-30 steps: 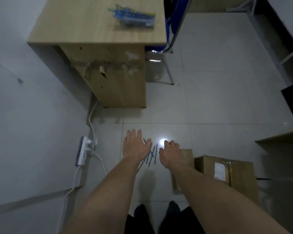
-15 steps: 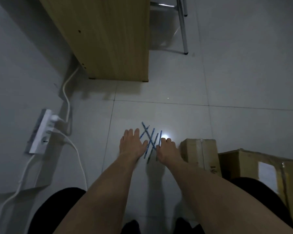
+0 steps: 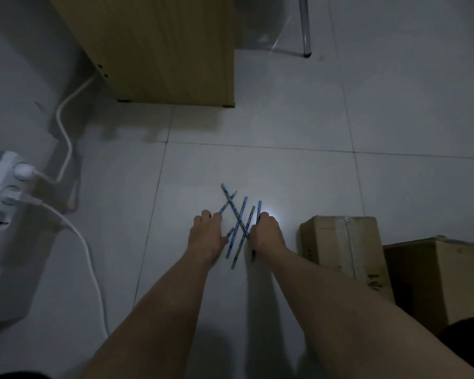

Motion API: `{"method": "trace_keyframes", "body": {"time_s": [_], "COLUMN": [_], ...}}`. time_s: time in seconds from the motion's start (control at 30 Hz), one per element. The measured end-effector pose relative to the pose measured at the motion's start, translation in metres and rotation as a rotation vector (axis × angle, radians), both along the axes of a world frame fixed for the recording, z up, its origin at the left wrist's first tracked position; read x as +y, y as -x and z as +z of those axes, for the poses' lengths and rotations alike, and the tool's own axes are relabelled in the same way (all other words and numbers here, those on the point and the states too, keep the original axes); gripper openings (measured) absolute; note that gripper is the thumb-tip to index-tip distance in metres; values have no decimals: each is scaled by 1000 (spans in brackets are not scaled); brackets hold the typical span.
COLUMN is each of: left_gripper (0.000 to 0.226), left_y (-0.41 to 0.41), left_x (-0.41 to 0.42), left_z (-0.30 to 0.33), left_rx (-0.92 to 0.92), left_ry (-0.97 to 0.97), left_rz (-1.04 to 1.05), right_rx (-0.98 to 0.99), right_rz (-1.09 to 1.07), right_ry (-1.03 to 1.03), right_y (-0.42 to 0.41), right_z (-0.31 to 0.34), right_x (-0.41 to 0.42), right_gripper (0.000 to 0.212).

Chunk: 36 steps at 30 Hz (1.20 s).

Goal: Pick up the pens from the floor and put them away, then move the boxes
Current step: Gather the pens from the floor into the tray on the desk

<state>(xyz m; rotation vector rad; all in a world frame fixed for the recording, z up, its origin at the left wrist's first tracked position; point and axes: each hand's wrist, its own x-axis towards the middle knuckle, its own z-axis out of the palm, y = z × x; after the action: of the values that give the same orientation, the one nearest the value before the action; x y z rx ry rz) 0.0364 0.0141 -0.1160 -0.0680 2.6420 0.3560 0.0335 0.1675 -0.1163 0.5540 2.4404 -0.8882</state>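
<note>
My left hand [image 3: 207,233] curls its fingers [image 3: 215,217] down on the end of one pen, and my right hand [image 3: 266,231] curls at the other side of the heap; I cannot tell if either really grips yet. The pens [image 3: 240,222] lie crossed on the tile floor [image 3: 285,176] between my hands. They look thin, light and stiff, and they will probably roll on the smooth tile, so I think it is better to gather them together and take the bundle at the middle. The boxes [image 3: 342,244] stand just beside my right hand.

Blue pens [image 3: 240,220] crisscrossed on floor beside two cardboard boxes [image 3: 345,247]
</note>
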Motion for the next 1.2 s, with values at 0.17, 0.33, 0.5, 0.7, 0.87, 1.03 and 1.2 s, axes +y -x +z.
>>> {"method": "trace_keyframes", "body": {"time_s": [0.17,0.33,0.5,0.7,0.87,1.03,1.2], "left_gripper": [34,22,24,27,23,19,16], "left_y": [-4,-4,3,4,9,10,9], "left_x": [-4,-8,-4,-3,-5,-6,-1], "left_z": [-11,-13,-13,-15,-17,-13,-3], "left_rx": [80,110,38,15,-31,-66,-64], "left_ry": [-34,-46,-66,-46,-63,-62,-177], "left_rz": [32,113,208,247,274,251,287], "right_rx": [8,-16,80,92,31,63,33], "right_rz": [-40,-153,-244,116,181,36,-272], "right_ry": [-14,-4,32,-4,-45,25,251], "right_y": [2,3,8,8,7,5,-1], "right_z": [-1,0,3,1,-5,0,12], "right_x": [1,-1,-5,-23,-29,-27,-12], "right_gripper": [20,18,7,25,28,20,13]}}
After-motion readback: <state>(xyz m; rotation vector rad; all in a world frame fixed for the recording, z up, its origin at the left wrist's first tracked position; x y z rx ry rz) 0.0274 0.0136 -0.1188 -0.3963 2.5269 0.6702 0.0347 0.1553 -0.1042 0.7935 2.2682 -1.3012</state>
